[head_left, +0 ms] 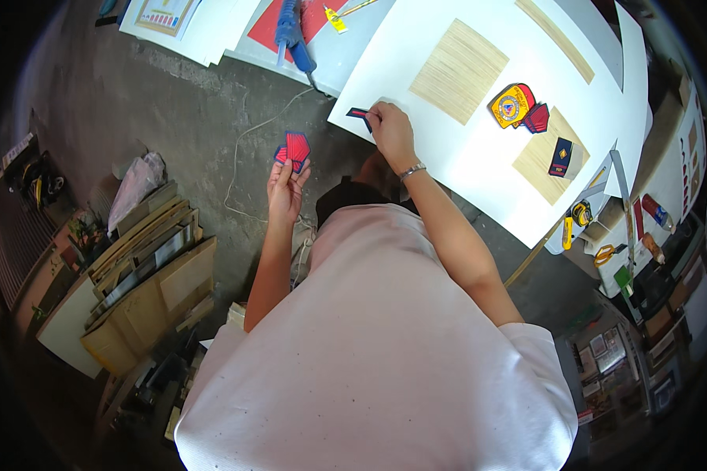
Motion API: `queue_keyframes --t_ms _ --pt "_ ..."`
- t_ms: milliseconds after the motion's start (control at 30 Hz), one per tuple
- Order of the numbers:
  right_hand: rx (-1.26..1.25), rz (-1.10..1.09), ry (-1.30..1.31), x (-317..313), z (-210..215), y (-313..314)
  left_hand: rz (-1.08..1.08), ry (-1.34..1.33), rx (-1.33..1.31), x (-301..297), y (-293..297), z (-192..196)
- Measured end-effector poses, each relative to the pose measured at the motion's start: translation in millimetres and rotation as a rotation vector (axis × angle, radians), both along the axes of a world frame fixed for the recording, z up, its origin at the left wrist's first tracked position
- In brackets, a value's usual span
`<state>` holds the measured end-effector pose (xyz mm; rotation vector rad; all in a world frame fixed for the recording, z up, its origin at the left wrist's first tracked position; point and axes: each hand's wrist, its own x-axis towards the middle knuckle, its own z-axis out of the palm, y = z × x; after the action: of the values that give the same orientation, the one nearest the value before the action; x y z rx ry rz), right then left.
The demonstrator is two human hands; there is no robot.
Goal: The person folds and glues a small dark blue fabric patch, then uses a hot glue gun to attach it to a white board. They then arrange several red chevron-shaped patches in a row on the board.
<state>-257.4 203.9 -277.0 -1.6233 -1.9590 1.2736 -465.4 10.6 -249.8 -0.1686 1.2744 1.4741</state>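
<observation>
My left hand (287, 188) is closed on a few red patches with dark blue edging (297, 147), held off the left side of the table above the floor. At the corner of the white table board (385, 78), my right hand (393, 129) pinches a dark angled patch with a red stripe (359, 114). Farther right on the board lies a yellow and red emblem patch (513, 106), with a red pentagon-shaped patch (536, 118) against it. A dark blue rectangular patch (560, 157) rests on a wood-grain square (530, 166).
Another wood-grain square (459, 71) and a wood-grain strip (556, 39) lie on the board. Beyond its left edge are a blue glue gun (289, 31) and a yellow tube (335, 19). A cord (232, 173) crosses the floor. Cardboard sheets (153, 290) lean at left; a tape measure (580, 212) sits right.
</observation>
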Motion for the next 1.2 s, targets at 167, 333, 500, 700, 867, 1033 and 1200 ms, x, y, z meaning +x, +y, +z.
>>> queue_keyframes --t_ms 167,333,500,700,867,1033,1200 --pt "0.071 0.017 -0.026 1 4 1 0.038 0.035 -0.001 9 -1 5" --pt "0.108 0.072 -0.053 2 3 2 0.012 0.04 0.035 13 4 8" --pt "0.125 0.049 -0.061 -1 4 0 0.01 0.039 0.044 17 4 8" --pt "0.121 0.067 -0.089 -2 5 2 -0.017 0.049 0.042 20 1 8" --pt "0.132 0.078 -0.098 -3 5 2 -0.016 0.049 0.046 21 2 10" --pt "0.126 0.083 -0.094 -4 6 4 -0.014 0.056 0.035 22 4 14" --pt "0.125 0.088 -0.103 -5 5 4 -0.018 0.058 0.05 24 8 18"
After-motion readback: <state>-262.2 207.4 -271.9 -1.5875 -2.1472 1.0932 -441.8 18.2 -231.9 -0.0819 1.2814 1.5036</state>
